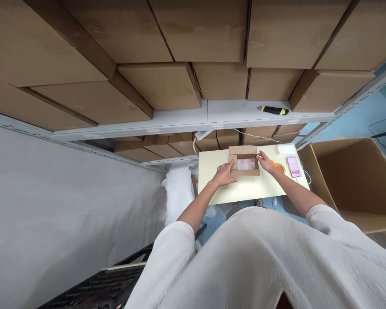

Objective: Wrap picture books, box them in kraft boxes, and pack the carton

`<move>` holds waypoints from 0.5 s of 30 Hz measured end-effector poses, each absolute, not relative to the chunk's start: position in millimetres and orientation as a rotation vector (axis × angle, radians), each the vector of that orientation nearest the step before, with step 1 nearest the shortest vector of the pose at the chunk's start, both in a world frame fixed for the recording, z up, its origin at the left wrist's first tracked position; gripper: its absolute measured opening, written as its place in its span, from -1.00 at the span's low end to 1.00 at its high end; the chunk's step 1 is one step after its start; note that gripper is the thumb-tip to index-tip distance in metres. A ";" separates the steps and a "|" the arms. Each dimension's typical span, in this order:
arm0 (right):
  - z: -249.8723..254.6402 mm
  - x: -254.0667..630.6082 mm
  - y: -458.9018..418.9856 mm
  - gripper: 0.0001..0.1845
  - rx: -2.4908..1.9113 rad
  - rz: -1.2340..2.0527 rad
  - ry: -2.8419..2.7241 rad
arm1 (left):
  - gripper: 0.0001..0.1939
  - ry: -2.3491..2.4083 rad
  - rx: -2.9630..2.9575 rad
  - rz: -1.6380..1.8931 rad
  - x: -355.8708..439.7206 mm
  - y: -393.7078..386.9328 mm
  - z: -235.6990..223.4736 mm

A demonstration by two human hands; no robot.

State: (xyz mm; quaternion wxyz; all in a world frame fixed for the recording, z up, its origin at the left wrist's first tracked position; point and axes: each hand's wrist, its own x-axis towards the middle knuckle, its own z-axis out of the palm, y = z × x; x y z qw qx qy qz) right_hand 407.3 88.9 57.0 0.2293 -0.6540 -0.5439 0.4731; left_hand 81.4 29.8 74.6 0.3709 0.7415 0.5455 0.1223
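A small open cardboard box [243, 173] lies on the cream-coloured table, its back flap raised and a pinkish, blurred item [246, 164] inside. My left hand [224, 174] grips the box's left front corner, with a finger on the left flap and the thumb along the front. At the opposite side, my right hand [265, 162] has its fingers closed on the right edge of the box. An orange tape dispenser [277, 166] with a yellow roll sits beside my right wrist, partly behind it.
A phone [294, 166] and a white pad [286, 149] lie on the table [225, 197]. A large open carton [357, 176] stands to the right. Shelves above hold several cartons [161, 86] and a yellow-black utility knife [273, 110]. White wrapping material [178, 189] hangs at left.
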 end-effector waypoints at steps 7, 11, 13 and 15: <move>59.0 405.4 91.3 0.02 -1.744 1.390 -1.451 | 0.05 1.432 1.841 0.343 80.7 36.5 69.5; 59.7 406.8 93.7 0.01 -1.708 1.430 -1.444 | -0.05 1.538 1.689 0.485 87.8 48.7 70.0; 60.3 408.1 93.7 -0.01 -1.713 1.453 -1.455 | -0.02 1.616 1.670 0.518 94.0 53.9 68.5; 60.5 409.9 92.8 0.00 -1.718 1.481 -1.455 | 0.03 1.676 1.687 0.512 99.8 57.1 66.1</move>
